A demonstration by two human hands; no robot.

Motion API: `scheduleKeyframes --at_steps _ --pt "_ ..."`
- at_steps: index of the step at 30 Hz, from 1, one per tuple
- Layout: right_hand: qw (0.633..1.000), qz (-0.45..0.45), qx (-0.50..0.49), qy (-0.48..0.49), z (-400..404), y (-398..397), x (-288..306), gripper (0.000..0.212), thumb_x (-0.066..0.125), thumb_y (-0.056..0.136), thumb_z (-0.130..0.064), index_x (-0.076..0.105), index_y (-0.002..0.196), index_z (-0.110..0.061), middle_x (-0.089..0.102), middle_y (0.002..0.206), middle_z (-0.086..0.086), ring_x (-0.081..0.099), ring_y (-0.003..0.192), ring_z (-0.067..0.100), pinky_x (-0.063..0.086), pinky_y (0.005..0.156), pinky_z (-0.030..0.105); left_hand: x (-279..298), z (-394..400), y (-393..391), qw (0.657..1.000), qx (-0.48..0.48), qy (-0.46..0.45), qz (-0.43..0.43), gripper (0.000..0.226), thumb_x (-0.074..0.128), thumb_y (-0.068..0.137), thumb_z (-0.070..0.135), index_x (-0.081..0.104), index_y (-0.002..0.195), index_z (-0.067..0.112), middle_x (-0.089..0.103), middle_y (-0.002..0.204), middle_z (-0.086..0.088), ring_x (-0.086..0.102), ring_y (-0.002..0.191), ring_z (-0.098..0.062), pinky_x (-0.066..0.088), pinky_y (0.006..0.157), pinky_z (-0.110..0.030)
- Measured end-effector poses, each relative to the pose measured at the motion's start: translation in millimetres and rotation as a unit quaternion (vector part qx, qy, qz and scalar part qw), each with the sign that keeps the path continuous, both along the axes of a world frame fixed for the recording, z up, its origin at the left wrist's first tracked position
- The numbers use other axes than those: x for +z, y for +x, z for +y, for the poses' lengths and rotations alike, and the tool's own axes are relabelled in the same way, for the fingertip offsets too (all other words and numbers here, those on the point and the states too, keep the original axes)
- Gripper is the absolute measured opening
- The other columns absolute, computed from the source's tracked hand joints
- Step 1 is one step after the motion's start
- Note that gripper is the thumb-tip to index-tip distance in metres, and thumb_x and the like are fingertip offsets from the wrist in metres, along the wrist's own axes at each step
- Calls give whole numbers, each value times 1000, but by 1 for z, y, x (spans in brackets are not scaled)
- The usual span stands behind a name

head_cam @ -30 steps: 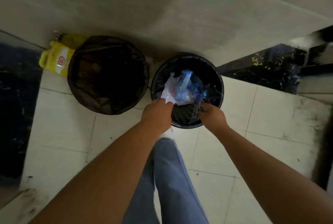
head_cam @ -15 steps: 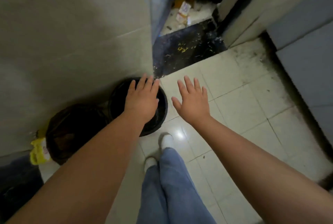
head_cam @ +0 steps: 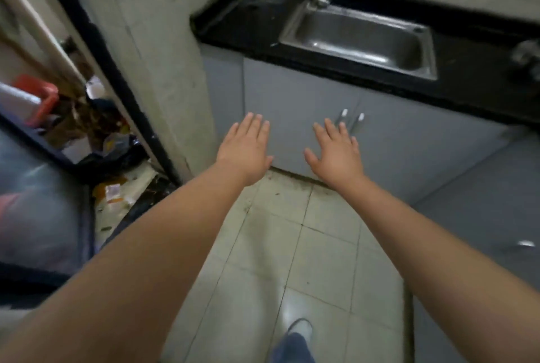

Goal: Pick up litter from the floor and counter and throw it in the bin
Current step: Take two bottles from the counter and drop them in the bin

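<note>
2 bare hands reach forward over the pale tiled floor (head_cam: pixel 263 260), the left hand (head_cam: pixel 245 149) and the right hand (head_cam: pixel 336 155) both flat, fingers spread wide and holding nothing. Held palm-down and level in front of the grey cabinet doors (head_cam: pixel 306 105), they look free and ready for the next pickup rather than aimed at anything yet. No bin shows in this view. Remaining litter lies at the left, beyond the dark door frame (head_cam: pixel 117 76): small orange-and-white wrappers and scraps (head_cam: pixel 112 194) scattered on the floor at the threshold, with a crumpled heap of brown paper and dark plastic (head_cam: pixel 96 134) piled behind them. Blur hides what each piece is. On the black stone counter (head_cam: pixel 251 23) around the steel sink (head_cam: pixel 362 38) no litter can be made out.
</note>
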State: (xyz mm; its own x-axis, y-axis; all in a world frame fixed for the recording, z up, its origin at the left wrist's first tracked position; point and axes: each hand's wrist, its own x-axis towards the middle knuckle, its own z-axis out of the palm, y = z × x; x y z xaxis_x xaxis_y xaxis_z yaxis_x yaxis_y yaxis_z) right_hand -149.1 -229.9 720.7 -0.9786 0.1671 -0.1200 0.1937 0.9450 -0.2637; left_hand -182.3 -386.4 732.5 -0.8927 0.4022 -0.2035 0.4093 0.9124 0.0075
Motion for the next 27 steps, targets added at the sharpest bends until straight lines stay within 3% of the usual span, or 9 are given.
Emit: scheduleKeyframes --at_steps 6,12,17,22,27 --pt "988 69 -136 12 195 0 78 59 41 96 -34 18 148 -20 9 160 3 2 148 25 7 121 45 68 212 -46 987 -139 60 48 67 35 100 38 3 151 8 0 161 -8 -5 149 -22 2 122 -36" --pt "950 112 -289 43 345 45 131 58 42 95 -35 21 147 -19 13 160 4 5 148 26 12 119 47 115 380 -50 954 -265 107 92 67 37 99 39 7 151 8 4 161 -9 -1 149 -23 6 122 -38" --pt "907 110 -399 73 444 77 151 58 44 94 -37 25 146 -17 21 157 8 13 146 29 20 119 50 136 491 -52 928 -336 131 90 67 38 99 39 8 151 9 5 161 -8 0 149 -22 7 122 -38" --pt "874 127 -458 101 536 66 159 52 47 93 -33 37 138 -10 39 145 12 32 134 31 34 108 45 148 603 -82 905 -392 139 90 67 42 97 38 11 150 9 8 161 -9 3 149 -22 9 123 -39" --pt "836 110 -535 54 628 30 152 47 45 93 -30 41 135 -9 48 138 13 42 127 30 40 101 45 145 715 -135 883 -444 125 82 67 50 94 36 20 148 10 17 158 -9 10 148 -23 14 121 -40"
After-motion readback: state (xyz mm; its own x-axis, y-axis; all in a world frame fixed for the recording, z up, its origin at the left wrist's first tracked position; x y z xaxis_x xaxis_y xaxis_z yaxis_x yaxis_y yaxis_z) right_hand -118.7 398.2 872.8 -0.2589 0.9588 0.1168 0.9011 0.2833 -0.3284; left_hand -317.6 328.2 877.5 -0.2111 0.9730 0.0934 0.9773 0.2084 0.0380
